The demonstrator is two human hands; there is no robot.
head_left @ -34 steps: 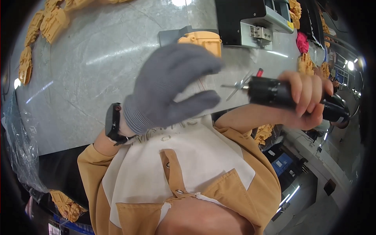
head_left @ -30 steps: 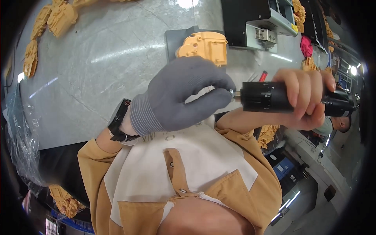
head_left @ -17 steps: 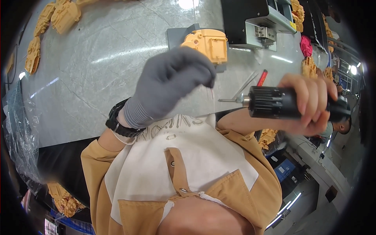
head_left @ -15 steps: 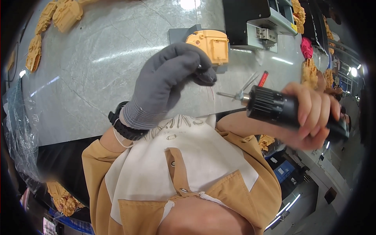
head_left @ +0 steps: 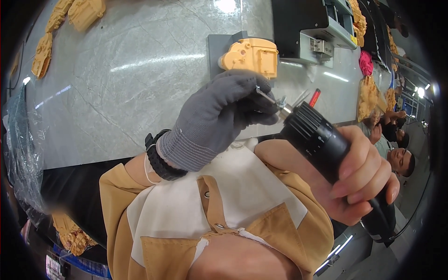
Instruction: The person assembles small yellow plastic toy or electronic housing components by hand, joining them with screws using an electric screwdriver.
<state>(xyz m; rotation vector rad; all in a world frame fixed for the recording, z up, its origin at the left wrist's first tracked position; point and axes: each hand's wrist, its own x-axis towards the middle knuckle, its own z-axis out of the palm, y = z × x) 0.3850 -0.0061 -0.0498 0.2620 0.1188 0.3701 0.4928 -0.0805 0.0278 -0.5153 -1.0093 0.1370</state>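
Observation:
My left hand (head_left: 219, 116), in a grey knitted glove, pinches a tiny silvery screw (head_left: 257, 88) at its fingertips. Bare fingers of my right hand (head_left: 366, 175) wrap round a black electric screwdriver (head_left: 317, 135), which points up and to the left. Its thin bit (head_left: 267, 97) reaches in among the gloved fingers, the tip at the screw; whether they are joined I cannot tell. Just beyond the glove, a yellow-orange plastic housing (head_left: 254, 56) sits in a dark grey fixture (head_left: 215, 49) on the table. The glove hides part of the housing's near edge.
A black and silver machine (head_left: 291, 28) stands right of the fixture. A red-handled tool (head_left: 315, 97) lies behind the screwdriver. More orange housings (head_left: 43, 56) rest at the far left, others (head_left: 368, 98) at the right near a pink cloth (head_left: 365, 63). Clear plastic (head_left: 25, 154) hangs at the left edge; people sit at right.
My right hand has brought the electric screwdriver left and tilted it, so its bit meets the gloved fingertips. My left hand has shifted right and slightly nearer.

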